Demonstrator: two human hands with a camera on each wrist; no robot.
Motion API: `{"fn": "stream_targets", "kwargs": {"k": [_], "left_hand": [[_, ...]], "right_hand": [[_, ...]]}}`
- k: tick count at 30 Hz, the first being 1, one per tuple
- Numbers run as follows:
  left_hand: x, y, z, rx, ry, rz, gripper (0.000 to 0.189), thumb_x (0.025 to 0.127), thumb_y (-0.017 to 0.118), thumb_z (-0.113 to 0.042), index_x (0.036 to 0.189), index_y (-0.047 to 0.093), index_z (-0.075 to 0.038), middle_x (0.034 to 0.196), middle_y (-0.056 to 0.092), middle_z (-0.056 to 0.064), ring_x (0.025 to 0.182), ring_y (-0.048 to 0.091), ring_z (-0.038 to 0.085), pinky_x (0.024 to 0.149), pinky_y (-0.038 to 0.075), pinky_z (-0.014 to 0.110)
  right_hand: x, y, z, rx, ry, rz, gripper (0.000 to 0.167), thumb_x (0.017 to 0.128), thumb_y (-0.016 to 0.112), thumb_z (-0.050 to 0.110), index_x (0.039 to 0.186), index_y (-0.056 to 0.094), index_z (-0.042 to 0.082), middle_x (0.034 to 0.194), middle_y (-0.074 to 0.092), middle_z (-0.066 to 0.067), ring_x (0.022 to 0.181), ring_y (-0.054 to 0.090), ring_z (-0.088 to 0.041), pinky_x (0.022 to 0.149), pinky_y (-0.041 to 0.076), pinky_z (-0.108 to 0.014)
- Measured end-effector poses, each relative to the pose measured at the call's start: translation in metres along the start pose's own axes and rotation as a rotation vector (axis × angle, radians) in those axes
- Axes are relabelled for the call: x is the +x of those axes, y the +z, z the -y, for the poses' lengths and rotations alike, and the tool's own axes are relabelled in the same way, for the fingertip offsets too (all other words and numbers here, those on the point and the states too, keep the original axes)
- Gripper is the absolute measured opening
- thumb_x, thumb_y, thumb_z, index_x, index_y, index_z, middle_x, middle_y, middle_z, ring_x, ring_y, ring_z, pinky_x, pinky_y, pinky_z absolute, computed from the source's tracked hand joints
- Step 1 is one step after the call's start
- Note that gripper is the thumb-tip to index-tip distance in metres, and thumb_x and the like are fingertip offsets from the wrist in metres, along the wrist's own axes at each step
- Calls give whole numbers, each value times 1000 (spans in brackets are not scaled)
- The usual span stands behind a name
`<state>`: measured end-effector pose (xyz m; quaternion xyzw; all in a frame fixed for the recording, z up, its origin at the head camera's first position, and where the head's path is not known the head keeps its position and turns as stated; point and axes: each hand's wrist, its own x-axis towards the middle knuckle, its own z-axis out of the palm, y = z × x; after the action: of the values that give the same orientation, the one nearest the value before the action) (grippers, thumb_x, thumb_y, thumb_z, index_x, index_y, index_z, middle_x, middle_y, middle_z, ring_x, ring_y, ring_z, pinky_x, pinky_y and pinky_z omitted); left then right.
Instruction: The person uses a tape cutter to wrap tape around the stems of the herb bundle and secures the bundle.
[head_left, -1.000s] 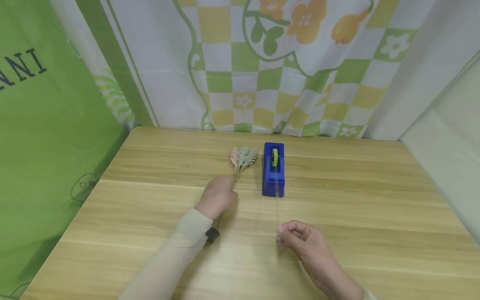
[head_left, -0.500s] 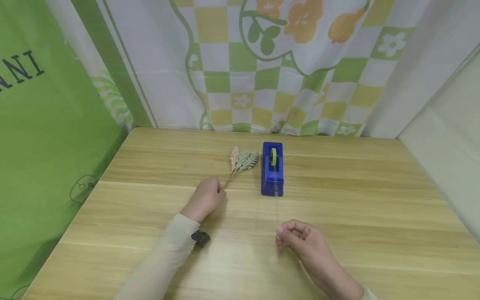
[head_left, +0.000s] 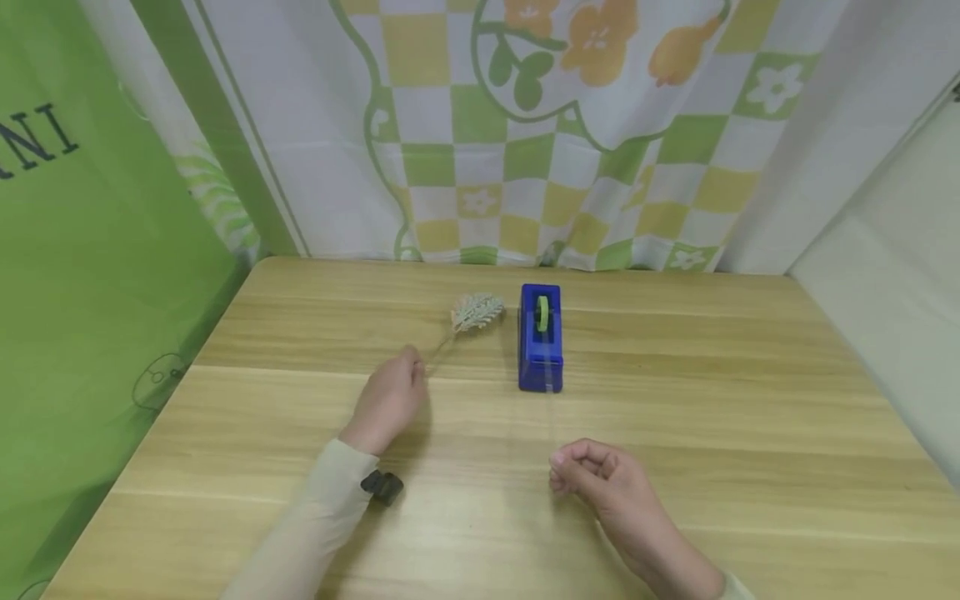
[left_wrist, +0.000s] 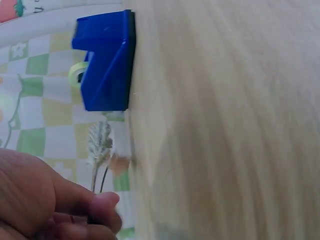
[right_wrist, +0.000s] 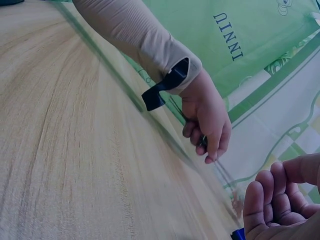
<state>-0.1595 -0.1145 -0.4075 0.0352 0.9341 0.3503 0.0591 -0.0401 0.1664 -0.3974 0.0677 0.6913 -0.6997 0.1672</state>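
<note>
My left hand (head_left: 386, 400) grips a small bunch of artificial flower sprigs (head_left: 477, 312) by their thin stems. The heads are pale green with a pinkish one, and they point toward the back of the table. In the left wrist view the stems (left_wrist: 94, 177) run up from between thumb and fingers. To the right stands a blue tape dispenser (head_left: 529, 373) with a yellow-green roll core (head_left: 543, 313). Clear tape (head_left: 551, 417) stretches from its front edge to my right hand (head_left: 615, 496), whose thumb and index finger pinch its end.
All of this is on a wooden table (head_left: 750, 417). A checked curtain (head_left: 480, 117) hangs along its back edge, and green cloth (head_left: 90, 292) covers the left side. A black strap (head_left: 382, 487) sits on the left wrist.
My left hand has moved left and slightly back with the sprigs, and the bunch has turned to slant right. The right hand stays in place with the tape; the dispenser has not moved.
</note>
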Motion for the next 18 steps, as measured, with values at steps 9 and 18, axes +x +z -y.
{"fn": "stream_targets", "kwargs": {"k": [9, 18], "left_hand": [[-24, -28, 7, -117, 77, -41, 32, 112, 45, -15, 119, 68, 6, 65, 45, 1, 54, 38, 13, 50, 37, 24], [-66, -60, 17, -92, 83, 5, 26, 107, 52, -10, 109, 74, 3, 66, 51, 0, 53, 39, 8, 48, 38, 23]], "right_hand": [[1, 0, 1, 3, 3, 3, 11, 100, 67, 13, 102, 66, 2, 88, 74, 3, 85, 70, -10, 88, 60, -24], [0, 1, 2, 0, -1, 3, 12, 100, 67, 13, 103, 65, 1, 88, 74, 3, 85, 69, -10, 88, 60, -24]]}}
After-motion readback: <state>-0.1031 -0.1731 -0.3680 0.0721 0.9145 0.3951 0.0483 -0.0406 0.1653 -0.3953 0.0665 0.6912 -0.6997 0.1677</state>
